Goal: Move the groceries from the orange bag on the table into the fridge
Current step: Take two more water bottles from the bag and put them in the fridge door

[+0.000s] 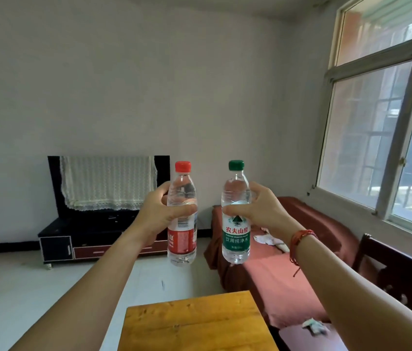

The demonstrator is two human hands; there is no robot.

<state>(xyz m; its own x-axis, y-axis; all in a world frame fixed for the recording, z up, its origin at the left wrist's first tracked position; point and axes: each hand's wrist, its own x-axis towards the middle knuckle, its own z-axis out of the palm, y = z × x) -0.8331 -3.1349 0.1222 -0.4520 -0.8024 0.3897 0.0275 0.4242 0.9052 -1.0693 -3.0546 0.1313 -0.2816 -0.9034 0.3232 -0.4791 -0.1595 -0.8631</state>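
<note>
Clear red-cap btl (183, 239) upright, left hand (156, 211) grip wrapped round; green-cap btl (236, 239) likewise in right hand (260, 211).

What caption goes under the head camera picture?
Left hand holds a red-capped bottle, right hand a green-capped bottle, above a wooden table.

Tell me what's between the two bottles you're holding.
Nothing: in the head view an open gap separates the red-capped bottle in the left hand from the green-capped bottle in the right hand; the far wall shows through.
</note>
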